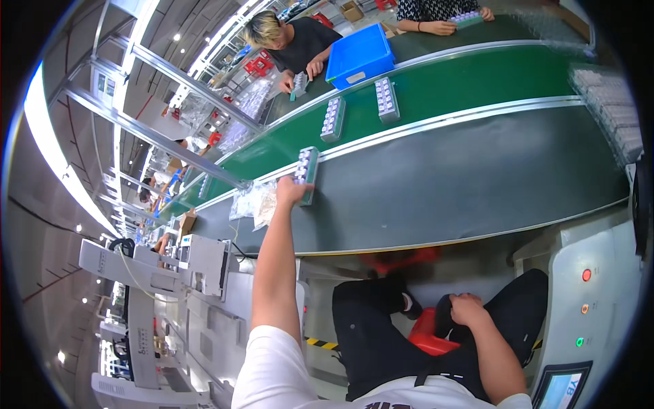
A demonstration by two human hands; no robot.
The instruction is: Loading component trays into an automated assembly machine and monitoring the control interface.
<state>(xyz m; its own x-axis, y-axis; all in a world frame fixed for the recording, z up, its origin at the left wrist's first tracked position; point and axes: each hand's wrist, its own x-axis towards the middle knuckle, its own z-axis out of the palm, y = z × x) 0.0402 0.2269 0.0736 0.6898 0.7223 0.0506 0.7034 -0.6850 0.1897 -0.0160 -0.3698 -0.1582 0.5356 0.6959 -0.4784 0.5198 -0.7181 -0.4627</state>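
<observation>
Taking the green conveyor belt [477,82] as the landmark and going left to right: at its near edge, toward the left, clear plastic bags [253,202] lie on the dark bench [477,184]. Just right of them the left hand [291,191] is stretched out and closed on the near end of a narrow tray of small pale vials [306,172], which lies across the belt's near rail. By the look of it, the step in hand is moving this tray between bench and belt; which way cannot be told, and either way it must stay level so the vials keep upright. Farther along the belt two more trays [333,118] ride apart, with a blue bin [359,54] beyond. Well below the belt, the right hand [467,309] rests in a loose fist on the knee, holding nothing.
</observation>
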